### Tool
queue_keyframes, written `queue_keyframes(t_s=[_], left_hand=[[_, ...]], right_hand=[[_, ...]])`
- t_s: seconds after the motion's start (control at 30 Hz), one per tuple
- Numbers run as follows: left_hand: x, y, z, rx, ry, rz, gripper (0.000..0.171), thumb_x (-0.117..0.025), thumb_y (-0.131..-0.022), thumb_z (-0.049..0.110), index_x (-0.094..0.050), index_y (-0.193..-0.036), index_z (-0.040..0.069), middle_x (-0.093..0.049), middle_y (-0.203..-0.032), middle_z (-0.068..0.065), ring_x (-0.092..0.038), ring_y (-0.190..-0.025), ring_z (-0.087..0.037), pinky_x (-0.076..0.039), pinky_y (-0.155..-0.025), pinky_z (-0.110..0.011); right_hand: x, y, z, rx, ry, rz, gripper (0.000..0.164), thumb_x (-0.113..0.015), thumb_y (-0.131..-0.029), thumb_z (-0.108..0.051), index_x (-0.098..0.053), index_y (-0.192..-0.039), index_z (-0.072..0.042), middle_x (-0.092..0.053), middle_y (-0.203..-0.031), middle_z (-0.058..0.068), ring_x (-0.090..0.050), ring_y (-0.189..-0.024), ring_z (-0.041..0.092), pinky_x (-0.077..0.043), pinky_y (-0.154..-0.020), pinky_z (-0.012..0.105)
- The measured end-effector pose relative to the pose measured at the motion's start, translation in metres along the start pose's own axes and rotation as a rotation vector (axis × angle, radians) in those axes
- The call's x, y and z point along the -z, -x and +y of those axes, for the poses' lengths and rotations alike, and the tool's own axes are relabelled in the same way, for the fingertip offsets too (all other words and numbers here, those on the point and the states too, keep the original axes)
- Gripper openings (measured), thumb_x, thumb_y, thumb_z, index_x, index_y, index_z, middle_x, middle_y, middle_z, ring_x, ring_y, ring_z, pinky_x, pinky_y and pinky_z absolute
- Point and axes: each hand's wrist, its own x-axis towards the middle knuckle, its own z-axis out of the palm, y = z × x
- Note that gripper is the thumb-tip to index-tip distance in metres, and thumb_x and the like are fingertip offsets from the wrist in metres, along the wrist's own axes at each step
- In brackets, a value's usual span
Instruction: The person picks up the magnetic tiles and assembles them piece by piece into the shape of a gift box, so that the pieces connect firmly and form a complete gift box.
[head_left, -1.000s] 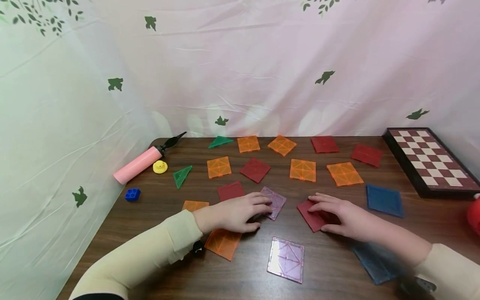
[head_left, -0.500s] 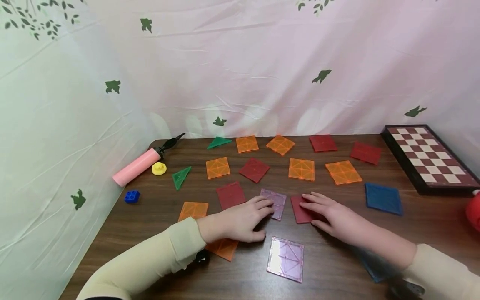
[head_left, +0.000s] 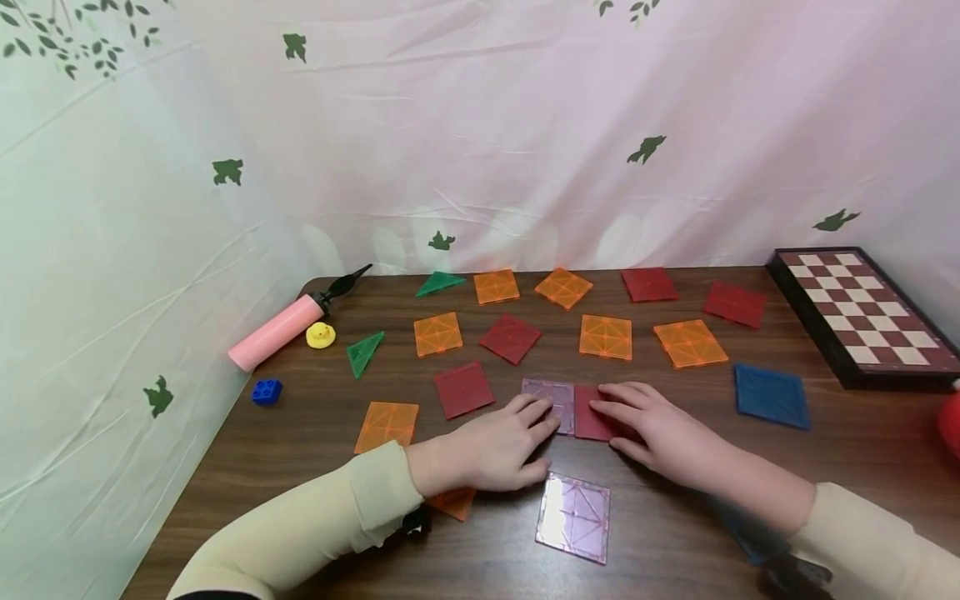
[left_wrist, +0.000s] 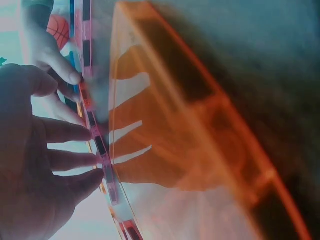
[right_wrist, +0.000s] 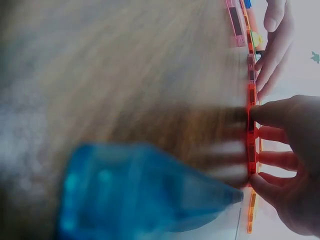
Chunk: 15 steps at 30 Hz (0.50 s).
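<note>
In the head view, a clear purple square magnetic tile [head_left: 551, 392] lies flat at mid-table, its right edge meeting a red square tile [head_left: 591, 417]. My left hand [head_left: 491, 450] rests its fingertips on the purple tile. The right hand [head_left: 663, 429] touches the red tile with loosely bent fingers, covering its right part. Seen from the right wrist, the thumb and fingers of that hand come down on the red tile's top. Nearer the front lies a second purple tile [head_left: 573, 517]. An orange tile [left_wrist: 200, 115] looms large in the left wrist view, partly under the left arm.
Further orange tiles [head_left: 606, 337], red tiles [head_left: 510, 337] and green triangles [head_left: 364, 354] are spread behind. Blue tiles [head_left: 771, 396] lie right, one partly under the right arm. A chessboard [head_left: 870, 312], pink pump [head_left: 277, 332], yellow duck [head_left: 320, 335] and blue brick [head_left: 266, 392] stand at the sides.
The right hand has slid the red tile leftward and turned it until it meets the purple tile. My left hand has moved slightly right, and the purple tile has turned straighter.
</note>
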Motion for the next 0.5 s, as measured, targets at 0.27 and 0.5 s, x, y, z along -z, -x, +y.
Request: queue_keyframes(t_s=[0.27, 0.5], left_hand=[[-0.002, -0.001, -0.001, -0.006, 0.016, 0.017, 0.062, -0.048, -0.105, 0.043, -0.045, -0.153, 0.004, -0.034, -0.161, -0.017, -0.03, -0.148, -0.034, -0.028, -0.118, -0.035], [-0.002, -0.005, -0.009, -0.057, 0.067, 0.01, 0.056, -0.045, -0.107, 0.042, -0.043, -0.157, 0.016, -0.033, -0.162, -0.014, -0.025, -0.15, -0.037, -0.026, -0.12, -0.042]], right_hand=[[0.005, -0.004, 0.002, -0.024, -0.033, -0.04, 0.048, -0.078, -0.092, -0.023, -0.066, -0.137, -0.012, -0.056, -0.142, 0.015, -0.05, -0.129, 0.037, -0.048, -0.1, 0.056], [0.021, -0.028, 0.029, -0.127, -0.119, -0.047, 0.043, -0.071, -0.098, -0.025, -0.063, -0.137, -0.009, -0.052, -0.145, 0.021, -0.045, -0.134, 0.043, -0.039, -0.106, 0.064]])
